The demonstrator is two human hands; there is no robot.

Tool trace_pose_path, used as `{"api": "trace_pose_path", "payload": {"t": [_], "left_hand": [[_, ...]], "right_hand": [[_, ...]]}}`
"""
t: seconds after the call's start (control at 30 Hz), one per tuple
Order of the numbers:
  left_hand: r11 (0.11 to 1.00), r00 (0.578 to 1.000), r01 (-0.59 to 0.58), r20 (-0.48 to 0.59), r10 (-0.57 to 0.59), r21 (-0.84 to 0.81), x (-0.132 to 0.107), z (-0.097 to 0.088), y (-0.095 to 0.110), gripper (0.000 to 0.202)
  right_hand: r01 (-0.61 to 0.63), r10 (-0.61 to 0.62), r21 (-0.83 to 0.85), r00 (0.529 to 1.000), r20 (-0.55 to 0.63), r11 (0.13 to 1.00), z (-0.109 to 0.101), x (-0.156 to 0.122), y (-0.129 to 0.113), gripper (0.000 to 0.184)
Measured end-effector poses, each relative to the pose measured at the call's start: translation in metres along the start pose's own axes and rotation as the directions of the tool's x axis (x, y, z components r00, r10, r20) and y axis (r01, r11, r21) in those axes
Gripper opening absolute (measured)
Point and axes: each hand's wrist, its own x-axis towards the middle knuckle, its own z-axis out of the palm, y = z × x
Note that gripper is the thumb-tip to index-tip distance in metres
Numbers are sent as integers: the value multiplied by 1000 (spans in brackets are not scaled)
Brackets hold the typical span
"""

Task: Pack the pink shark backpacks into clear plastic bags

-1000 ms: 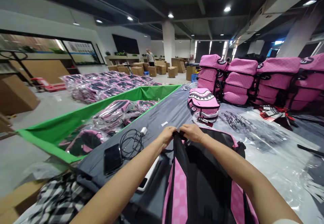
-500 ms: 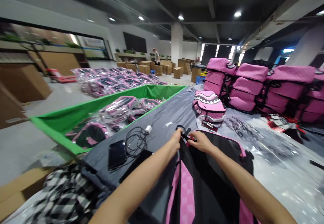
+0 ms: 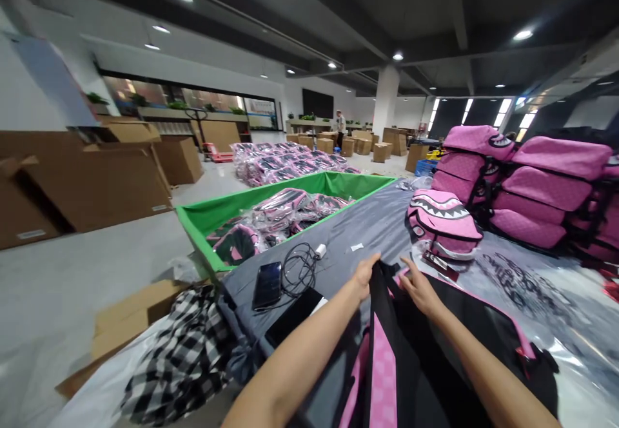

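Note:
A black and pink backpack [image 3: 383, 376] lies in front of me, its dark side facing up. My left hand [image 3: 366, 276] is closed, pinching a black strap [image 3: 383, 286] by its upper end at the far edge of the bag. Just to the right, my right hand [image 3: 420, 289] has bent fingers at the bag's pink-trimmed top edge; the fingertips are partly hidden. Beyond my hands stands a pink backpack with a shark-mouth print [image 3: 445, 225], a tag hanging at its front.
On the grey-covered table [image 3: 333, 238] lie a phone [image 3: 267, 284], a coiled cable with a white plug [image 3: 298, 270] and a dark flat device [image 3: 294, 317]. A green-walled bin [image 3: 193, 238] holds plastic-wrapped bags. Pink backpacks [image 3: 536, 205] are stacked at right; checked cloth [image 3: 176, 357] hangs left.
My view has turned left, so everything sits further right. My hands have moved slightly apart at the top of the backpack, and the left hand now holds the black strap up.

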Motion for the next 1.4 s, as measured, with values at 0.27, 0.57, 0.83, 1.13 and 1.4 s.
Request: {"api": "trace_pose_path", "payload": {"t": [0.27, 0.57, 0.83, 1.13, 1.4], "left_hand": [[892, 942, -333, 156, 299, 304, -28, 53, 42, 46], [550, 952, -294, 186, 244, 782, 4, 79, -52, 29], [-296, 631, -690, 749, 201, 660, -10, 118, -80, 32], [78, 384, -918, 921, -74, 389, -6, 162, -149, 16], [312, 321, -898, 947, -22, 312, -3, 146, -163, 13]], "right_hand": [[-68, -11, -343, 975, -222, 937, -64, -2, -44, 9], [-227, 174, 129, 928, 328, 965, -69, -197, -101, 11], [-883, 735, -234, 468, -491, 406, -181, -170, 3, 33], [-547, 278, -357, 764, -583, 757, -143, -161, -36, 19], [-234, -55, -421, 821, -569, 876, -102, -198, -114, 3]]}}
